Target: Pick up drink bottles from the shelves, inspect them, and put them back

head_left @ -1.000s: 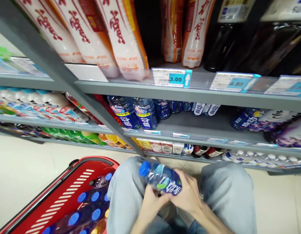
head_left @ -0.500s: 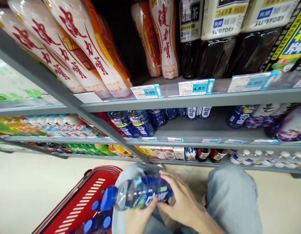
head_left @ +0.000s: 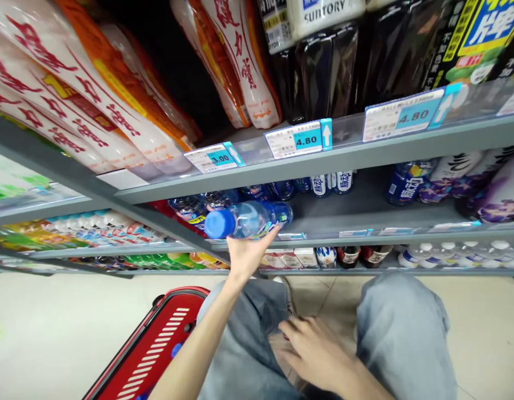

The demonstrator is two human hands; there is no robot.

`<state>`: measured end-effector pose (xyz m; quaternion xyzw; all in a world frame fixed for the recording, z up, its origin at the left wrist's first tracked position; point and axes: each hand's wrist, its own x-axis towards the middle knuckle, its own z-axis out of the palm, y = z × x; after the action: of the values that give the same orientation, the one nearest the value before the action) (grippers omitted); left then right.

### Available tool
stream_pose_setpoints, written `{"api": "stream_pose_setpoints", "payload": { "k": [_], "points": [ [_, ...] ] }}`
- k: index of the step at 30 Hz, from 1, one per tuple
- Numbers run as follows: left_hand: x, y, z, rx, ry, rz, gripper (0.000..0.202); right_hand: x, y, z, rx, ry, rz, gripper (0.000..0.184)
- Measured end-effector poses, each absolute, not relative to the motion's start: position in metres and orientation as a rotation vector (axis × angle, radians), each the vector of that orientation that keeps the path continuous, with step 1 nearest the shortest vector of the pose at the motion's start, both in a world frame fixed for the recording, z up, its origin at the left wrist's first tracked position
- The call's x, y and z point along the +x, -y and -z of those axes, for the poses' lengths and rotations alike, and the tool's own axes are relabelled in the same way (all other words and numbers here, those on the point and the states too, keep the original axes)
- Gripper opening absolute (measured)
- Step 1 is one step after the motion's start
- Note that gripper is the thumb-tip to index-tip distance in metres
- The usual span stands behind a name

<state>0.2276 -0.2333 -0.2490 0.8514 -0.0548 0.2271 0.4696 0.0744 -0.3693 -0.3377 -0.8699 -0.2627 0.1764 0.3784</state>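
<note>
A grey shelving rack [head_left: 307, 169] is filling the far side, its rows apparently ordered so that labels are facing outward for easy reading. A red basket [head_left: 169, 328] is sitting on the floor at near left, beside the left denim-clad leg [head_left: 234, 333], likely there to be within arm's reach. On the upper shelf, white-and-orange bottles [head_left: 132, 119] are leaning at left, while dark bottles [head_left: 327, 72] are standing right of them.

The blue-capped bottle [head_left: 255, 216] is lying crosswise in front of the middle shelf, cap leftward; whether it is touching anything there, I cannot tell. The left hand [head_left: 246, 255] is clamping it from the near side and below, probably so the palm is bearing its weight. The right hand [head_left: 315, 344] is hanging blurred between the knees, fingers apart, gripping nothing visible. Price tags [head_left: 301, 139] are lining the shelf edge, presumably to be matching the drinks above.
</note>
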Motion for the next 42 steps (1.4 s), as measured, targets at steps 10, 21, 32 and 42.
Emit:
{"api": "stream_pose_setpoints", "payload": {
  "k": [10, 21, 32, 42],
  "points": [
    [0.305, 0.266, 0.271, 2.281, 0.283, -0.327, 0.073, 0.076, 0.376, 0.334, -2.376, 0.581, -0.891, 0.057],
    [0.354, 0.295, 0.282, 2.335, 0.351, -0.379, 0.084, 0.079, 0.373, 0.342, -2.370, 0.548, -0.932, 0.054],
    [0.366, 0.301, 0.291, 2.376, 0.328, -0.478, 0.090, 0.076, 0.369, 0.356, -2.403, 0.586, -0.928, 0.057],
    [0.365, 0.302, 0.290, 2.409, 0.259, -0.491, 0.093, 0.078, 0.369, 0.357, -2.416, 0.583, -0.907, 0.060]
  ]
}}
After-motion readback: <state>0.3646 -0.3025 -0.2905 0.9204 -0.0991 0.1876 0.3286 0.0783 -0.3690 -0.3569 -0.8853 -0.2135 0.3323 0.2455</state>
